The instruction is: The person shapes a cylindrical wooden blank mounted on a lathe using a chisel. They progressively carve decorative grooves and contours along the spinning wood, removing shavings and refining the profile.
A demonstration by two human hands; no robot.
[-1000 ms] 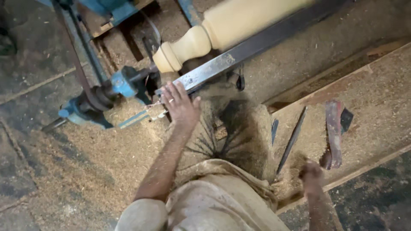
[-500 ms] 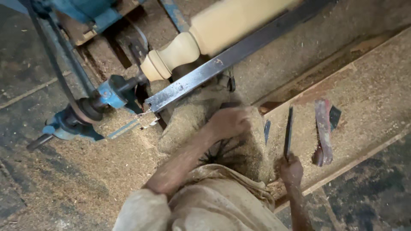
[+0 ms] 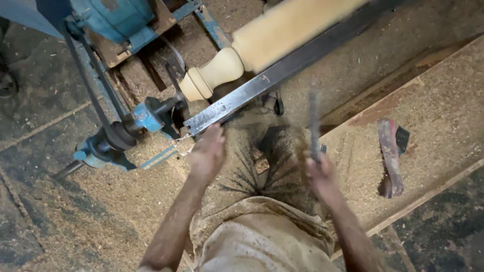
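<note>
A pale turned wooden spindle (image 3: 262,43) is mounted on a blue lathe (image 3: 131,126), with a long steel tool rest bar (image 3: 272,80) running below it. My left hand (image 3: 207,153) reaches up to the near end of that bar, fingers touching its lower edge. My right hand (image 3: 320,174) is shut on a thin dark metal chisel (image 3: 313,121), which points up toward the bar and is blurred by motion. A dark mound covered in sawdust (image 3: 267,156) lies between my hands.
A sawdust-covered wooden plank bench (image 3: 433,111) runs along the right, with a rusty flat tool (image 3: 390,156) lying on it. The blue motor housing (image 3: 113,17) and drive belt (image 3: 88,83) stand at upper left. Sawdust covers the dark floor (image 3: 60,211).
My right hand picked the chisel off the bench and raised it toward the bar. My left hand dropped to the sawdust mound, then came back up to the bar's end.
</note>
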